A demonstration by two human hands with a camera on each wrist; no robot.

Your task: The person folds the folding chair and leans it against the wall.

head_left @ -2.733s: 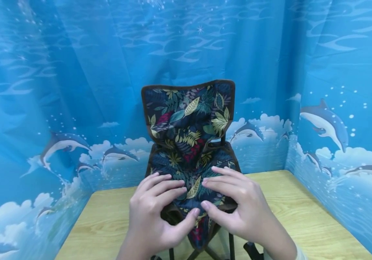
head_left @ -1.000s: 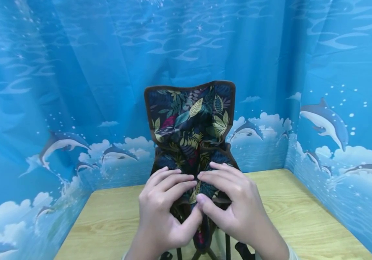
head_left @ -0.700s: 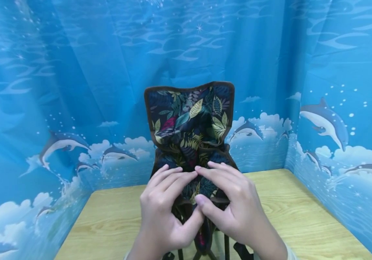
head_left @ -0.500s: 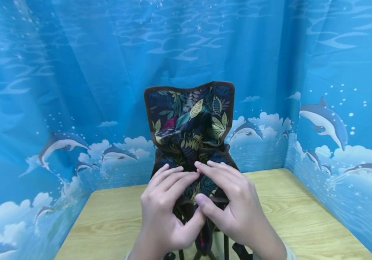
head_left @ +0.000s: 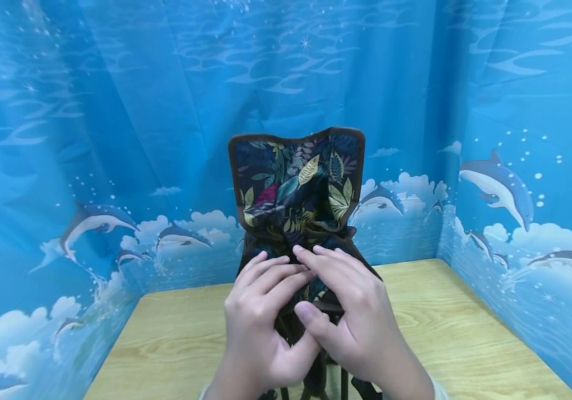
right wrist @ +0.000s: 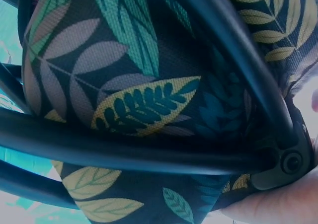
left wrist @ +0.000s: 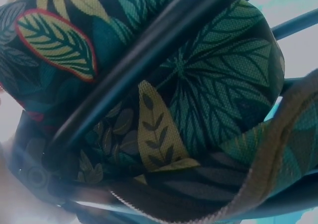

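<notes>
Curtained booth, dolphin-print drapes (head_left: 166,83)

A pale, wood-grained surface (head_left: 166,333) lies under the hands (head_left: 263,319) and reaches out to either side of them. Beyond it hangs a creased blue backdrop (head_left: 166,128), with side panels left and right of the hands. Printed dolphins (head_left: 93,216) arc over white clouds (head_left: 11,325) on both sides; pale ripples (head_left: 291,81) show straight ahead, higher up.
</notes>
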